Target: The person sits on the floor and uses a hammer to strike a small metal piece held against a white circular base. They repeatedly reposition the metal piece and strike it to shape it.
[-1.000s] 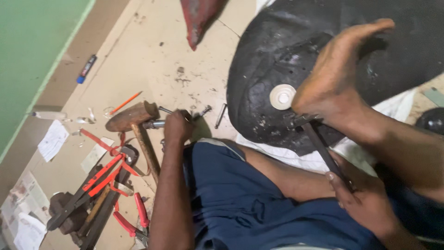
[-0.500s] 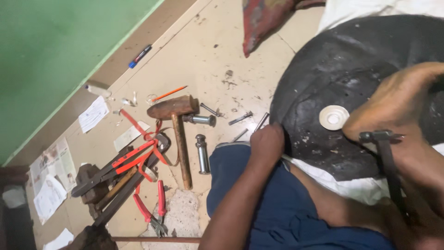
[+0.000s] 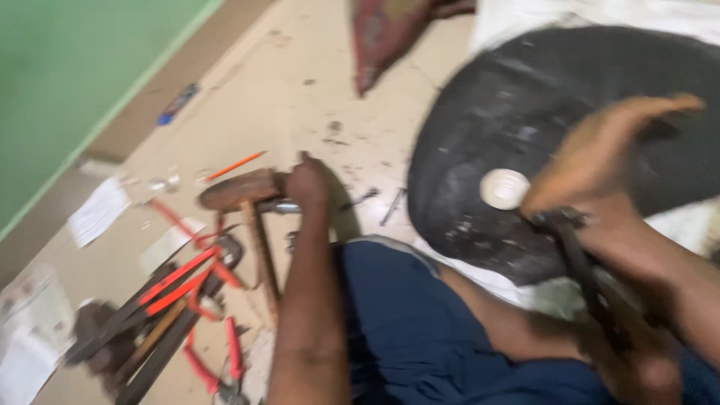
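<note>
On the floor (image 3: 300, 97), towards its left side, the left hand (image 3: 309, 184) rests closed over a small metal cylinder (image 3: 283, 206) lying against the head of a wooden-handled hammer (image 3: 241, 192); the grip is curled onto that cylinder, though blur hides the fingertips; the hammer's handle runs down towards the near edge of the floor. Beside it to the left lies a heap of red-handled pliers (image 3: 180, 279) and dark bars; an orange pencil (image 3: 234, 166) lies just beyond the hammer, a blue marker (image 3: 177, 104) farther off by the green wall (image 3: 67, 82); loose screws (image 3: 379, 201) lie between hand and tyre. Right of centre a black tyre (image 3: 487, 127) lies flat, a white disc (image 3: 504, 188) on it; a bare foot (image 3: 600, 161) presses on its rubber. At the lower right the right hand (image 3: 645, 367) is clamped on a dark metal tool (image 3: 581, 251), whose upper end meets the tyre beneath the foot; blue shorts (image 3: 420, 330) fill the lower centre.
</note>
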